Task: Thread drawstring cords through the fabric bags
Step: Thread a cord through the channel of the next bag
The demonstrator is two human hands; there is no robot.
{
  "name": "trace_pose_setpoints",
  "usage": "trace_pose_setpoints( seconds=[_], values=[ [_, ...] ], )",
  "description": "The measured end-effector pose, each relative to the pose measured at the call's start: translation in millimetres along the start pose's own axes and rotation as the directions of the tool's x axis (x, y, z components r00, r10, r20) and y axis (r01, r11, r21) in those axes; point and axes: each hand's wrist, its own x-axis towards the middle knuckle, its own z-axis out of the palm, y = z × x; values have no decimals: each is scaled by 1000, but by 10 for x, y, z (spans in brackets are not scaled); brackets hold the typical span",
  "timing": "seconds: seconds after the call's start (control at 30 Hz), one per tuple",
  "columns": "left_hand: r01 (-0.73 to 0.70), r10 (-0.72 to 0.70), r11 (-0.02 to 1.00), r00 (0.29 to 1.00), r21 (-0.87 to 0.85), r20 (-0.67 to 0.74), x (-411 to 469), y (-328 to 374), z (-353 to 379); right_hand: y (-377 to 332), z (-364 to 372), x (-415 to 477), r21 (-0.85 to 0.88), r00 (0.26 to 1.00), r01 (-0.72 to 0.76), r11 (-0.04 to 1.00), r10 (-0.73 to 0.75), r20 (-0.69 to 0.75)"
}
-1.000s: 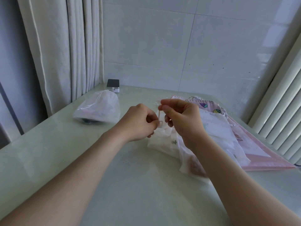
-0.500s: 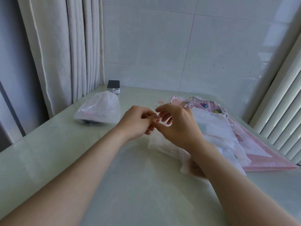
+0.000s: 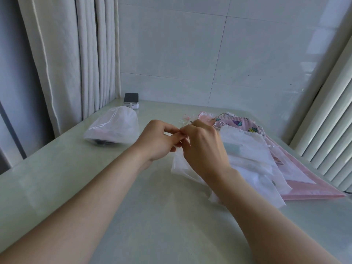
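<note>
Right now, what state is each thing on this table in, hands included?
left hand: pinches the sheer white bag's top edge.
right hand: pinches the same edge, fingertips meeting the left's.
sheer white bag: top lifted, rest on the table; cord not discernible.
filled white bag: on its side, mouth gathered.
bag pile: flat, overlapping.
dark-topped box: flat, near the wall.

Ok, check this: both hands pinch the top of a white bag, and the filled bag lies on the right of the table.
Wrong on one point: in the head view the filled bag lies on the left of the table, by the curtain. The left hand and right hand do pinch the top of the white bag.
</note>
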Motion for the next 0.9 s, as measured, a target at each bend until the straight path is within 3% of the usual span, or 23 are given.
trace_pose_setpoints(
  seconds=[0.3,0.43,0.6,0.73,0.9],
  values=[
    [99,-88,988,992,-120,87,-20,70,-13,-41,-143,-4,-143,993,85,986,-72,94],
    [101,-104,994,985,-31,-140,-3,36,-11,9,-85,14,-73,989,7,997,4,145],
    [-11,41,995,952,98,-303,-13,50,-46,26,-91,9,197,987,-150,969,137,80],
    [-113,135,989,952,97,-273,-32,49,-41,8,-182,16,396,944,-329,857,299,138],
    [-173,187,981,958,83,-219,-49,24,-65,39,-214,13,643,818,-570,511,421,392]
  ],
)
